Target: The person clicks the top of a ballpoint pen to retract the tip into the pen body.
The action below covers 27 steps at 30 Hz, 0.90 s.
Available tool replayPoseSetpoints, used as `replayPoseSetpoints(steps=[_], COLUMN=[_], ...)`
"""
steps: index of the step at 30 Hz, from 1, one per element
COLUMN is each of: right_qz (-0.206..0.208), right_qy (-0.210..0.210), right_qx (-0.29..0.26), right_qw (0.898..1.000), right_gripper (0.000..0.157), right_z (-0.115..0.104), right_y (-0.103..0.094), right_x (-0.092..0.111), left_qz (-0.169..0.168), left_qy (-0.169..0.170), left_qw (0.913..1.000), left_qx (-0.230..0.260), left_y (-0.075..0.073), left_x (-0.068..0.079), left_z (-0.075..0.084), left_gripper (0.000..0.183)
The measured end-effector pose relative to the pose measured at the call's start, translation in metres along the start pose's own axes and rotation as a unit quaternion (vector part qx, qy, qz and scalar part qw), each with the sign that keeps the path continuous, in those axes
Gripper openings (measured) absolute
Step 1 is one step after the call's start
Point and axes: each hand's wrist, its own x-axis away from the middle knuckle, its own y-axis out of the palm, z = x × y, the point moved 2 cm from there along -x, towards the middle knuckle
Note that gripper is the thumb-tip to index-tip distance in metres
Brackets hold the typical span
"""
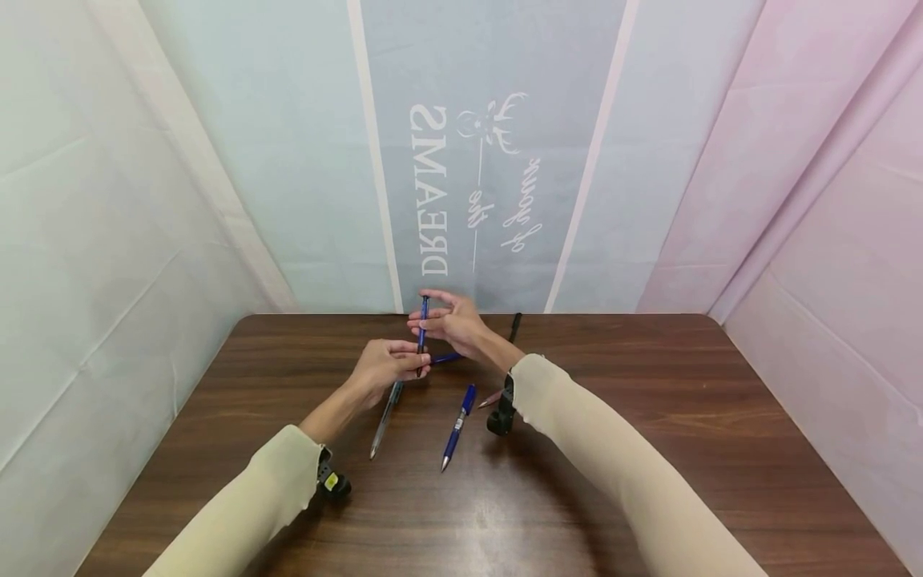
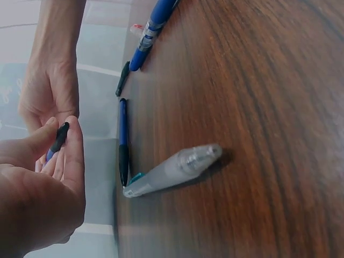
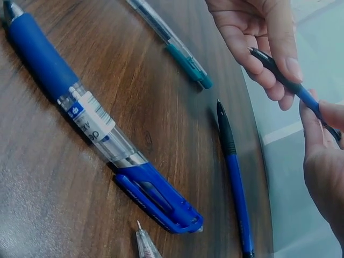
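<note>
A slim blue pen [image 1: 423, 322] with a black grip is held up between both hands near the table's far edge, tip down. My left hand [image 1: 378, 367] pinches its black grip [image 3: 273, 67] between thumb and fingers. Higher up, my right hand [image 1: 460, 322] grips the blue barrel, one finger touching the top end. Beneath the hands lies a second blue pen [image 3: 234, 177] with a black grip, partly hidden in the head view. A clear pen [image 1: 385, 421] with a teal clip rests near the left hand. Closer to me lies a thicker blue pen [image 1: 457, 429] with a label.
Near the right wrist lies a pen with a clear pointed tip [image 3: 146, 242], mostly hidden. A dark pen end [image 1: 516, 322] shows at the far edge of the brown table [image 1: 649, 449]. Behind the table hangs a printed cloth [image 1: 490, 48]; cloth also hangs at both sides.
</note>
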Motion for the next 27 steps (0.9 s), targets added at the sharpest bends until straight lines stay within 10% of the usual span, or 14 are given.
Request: replayPoseSetpoints(steps=[27], right_qz=[-0.012], right_qy=[0.007], right_qx=[0.01], right_qw=[1.0], right_gripper=[0.07], right_z=[0.007], right_y=[0.024], right_x=[0.002], left_qz=[-0.001], left_qy=[-0.006], left_qw=[0.9999], left_qx=[-0.011], left_y=[-0.027], left_x=[0.018], left_z=[-0.003], left_gripper=[0.032])
